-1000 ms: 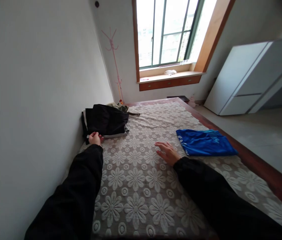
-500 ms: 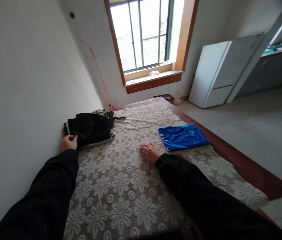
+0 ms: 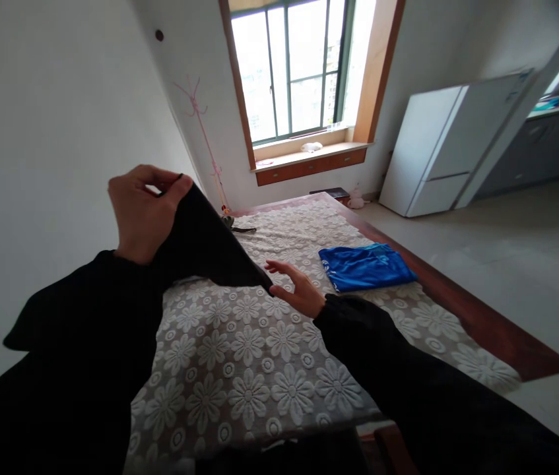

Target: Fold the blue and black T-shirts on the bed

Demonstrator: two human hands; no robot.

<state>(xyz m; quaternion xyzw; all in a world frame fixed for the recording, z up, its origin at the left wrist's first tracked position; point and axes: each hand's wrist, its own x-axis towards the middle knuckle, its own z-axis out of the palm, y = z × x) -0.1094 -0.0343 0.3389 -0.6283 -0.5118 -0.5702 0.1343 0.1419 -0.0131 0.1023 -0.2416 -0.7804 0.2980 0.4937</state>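
Note:
My left hand [image 3: 141,210] is raised above the bed and pinches the edge of a black garment [image 3: 207,247], which hangs down from it toward the mattress. My right hand [image 3: 295,287] hovers open just above the flower-patterned bedspread [image 3: 259,369], its fingers close to the garment's lower corner. A folded blue garment [image 3: 364,266] lies on the bed to the right of that hand. Both my arms wear black sleeves.
The bed's wooden frame [image 3: 477,323] runs along the right side. A white wall [image 3: 51,132] borders the left. At the far end stand a window [image 3: 299,72], a pink coat stand [image 3: 204,142] and a white fridge [image 3: 437,148]. Grey floor [image 3: 531,264] lies at right.
My left hand has lifted the black garment off the bed and up toward me. My right hand rose from the bedspread and shifted toward the garment.

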